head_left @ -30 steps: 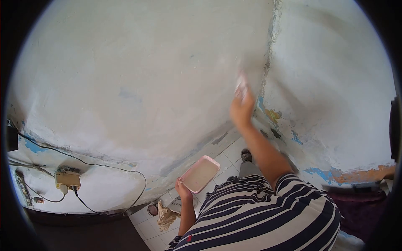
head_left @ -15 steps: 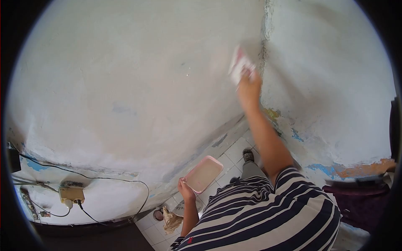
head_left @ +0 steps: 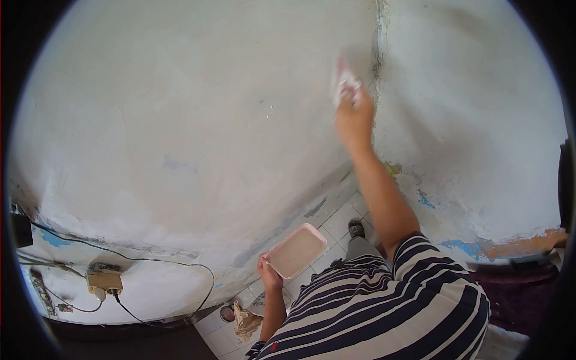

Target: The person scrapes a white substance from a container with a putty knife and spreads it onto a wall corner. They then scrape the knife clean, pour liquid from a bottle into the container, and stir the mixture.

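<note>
My right hand [head_left: 355,117] is closed around a pink-and-white putty knife [head_left: 344,78], blurred by motion. Its blade is at the grey-plastered wall [head_left: 198,108], just left of the corner; whether it touches cannot be made out. Lower down, my left hand [head_left: 269,271] grips the near left edge of a shallow pink tray [head_left: 312,229]. Inside the tray lies a flat layer of greyish-beige paste, like the coat on the wall. The fingers under the tray are hidden.
A socket box [head_left: 104,281] with plugs and a loose black cable [head_left: 150,257] are at lower left. A crumpled brown bag [head_left: 246,323] lies on the tiled floor [head_left: 336,223]. Dark purple cloth [head_left: 510,294] is at right. The right wall [head_left: 480,120] meets the plastered one at a rough corner.
My right hand has moved slightly up with the putty knife, which now points more upright. The tray in my left hand has shifted a little to the right.
</note>
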`<control>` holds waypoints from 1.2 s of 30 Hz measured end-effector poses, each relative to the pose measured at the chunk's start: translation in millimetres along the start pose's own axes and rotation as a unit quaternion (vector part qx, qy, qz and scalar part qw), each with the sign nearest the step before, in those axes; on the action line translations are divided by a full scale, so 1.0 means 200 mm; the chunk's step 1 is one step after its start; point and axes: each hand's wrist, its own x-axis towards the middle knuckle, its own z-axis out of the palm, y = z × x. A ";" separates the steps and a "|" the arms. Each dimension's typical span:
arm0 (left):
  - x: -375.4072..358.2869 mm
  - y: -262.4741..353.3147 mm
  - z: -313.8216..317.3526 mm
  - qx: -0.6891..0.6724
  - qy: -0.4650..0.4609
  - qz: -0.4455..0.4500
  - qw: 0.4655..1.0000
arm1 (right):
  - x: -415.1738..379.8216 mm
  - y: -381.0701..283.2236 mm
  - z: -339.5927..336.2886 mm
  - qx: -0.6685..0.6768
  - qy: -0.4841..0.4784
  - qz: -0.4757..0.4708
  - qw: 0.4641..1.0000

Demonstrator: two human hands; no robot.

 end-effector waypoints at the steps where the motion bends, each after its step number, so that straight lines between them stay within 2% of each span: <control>1: 0.00 0.00 0.02 -0.006 0.002 0.001 1.000 | 0.10 0.03 0.01 -0.001 -0.004 -0.004 1.000; 3: -0.04 0.02 0.06 -0.085 -0.008 -0.014 0.996 | 0.23 0.07 0.02 -0.089 0.010 0.064 0.994; 5: -0.05 0.00 0.06 -0.108 -0.027 -0.036 0.993 | 0.11 0.11 0.19 -0.080 -0.017 0.023 0.996; 7: -0.04 0.01 0.08 -0.127 -0.049 -0.058 0.989 | -0.15 0.13 0.33 -0.091 0.026 -0.105 0.990; 9: -0.07 0.04 0.12 -0.137 -0.088 -0.076 0.984 | -0.36 0.02 0.28 -0.058 -0.045 -0.124 0.989; 10: -0.07 0.02 0.10 -0.134 -0.087 -0.079 0.984 | -0.36 0.02 0.24 -0.059 -0.044 -0.121 0.990; 12: -0.04 -0.01 0.09 -0.111 -0.085 -0.079 0.987 | -0.32 0.04 0.09 0.029 -0.101 0.042 0.994; 14: -0.04 0.02 0.10 -0.127 -0.098 -0.083 0.984 | -0.07 0.01 0.02 -0.001 0.003 0.028 1.000; 17: -0.06 0.00 0.11 -0.145 -0.103 -0.081 0.981 | 0.16 0.10 0.07 -0.038 0.036 0.039 0.998; 19: -0.08 -0.02 0.10 -0.141 -0.100 -0.080 0.982 | 0.09 0.15 0.25 -0.081 0.028 -0.003 0.996; 21: -0.08 -0.03 0.10 -0.133 -0.096 -0.058 0.985 | -0.16 0.15 0.36 -0.184 0.065 -0.167 0.966; 23: -0.08 0.00 0.13 -0.125 -0.095 -0.062 0.986 | -0.42 0.07 0.29 -0.058 -0.052 -0.122 0.990; 25: -0.06 0.02 0.13 -0.115 -0.088 -0.064 0.987 | -0.53 0.08 0.12 0.062 -0.158 0.016 0.985; 27: -0.06 0.02 0.09 -0.109 -0.101 -0.059 0.987 | -0.45 0.18 -0.03 -0.013 -0.087 0.094 0.992; 29: -0.08 0.05 0.11 -0.108 -0.078 -0.064 0.989 | -0.25 0.36 -0.13 -0.012 0.003 0.147 0.989; 31: -0.10 0.05 0.12 -0.110 -0.056 -0.069 0.990 | -0.06 0.48 -0.09 0.013 0.075 0.051 0.996; 32: -0.11 0.04 0.12 -0.114 -0.050 -0.072 0.990 | -0.07 0.51 -0.06 0.014 0.074 0.052 0.996; 34: -0.11 0.04 0.10 -0.112 -0.046 -0.071 0.990 | -0.12 0.47 0.11 -0.028 -0.008 0.123 0.992; 36: -0.11 0.04 0.09 -0.068 -0.049 -0.073 0.994 | -0.36 0.47 0.28 -0.124 0.040 -0.014 0.991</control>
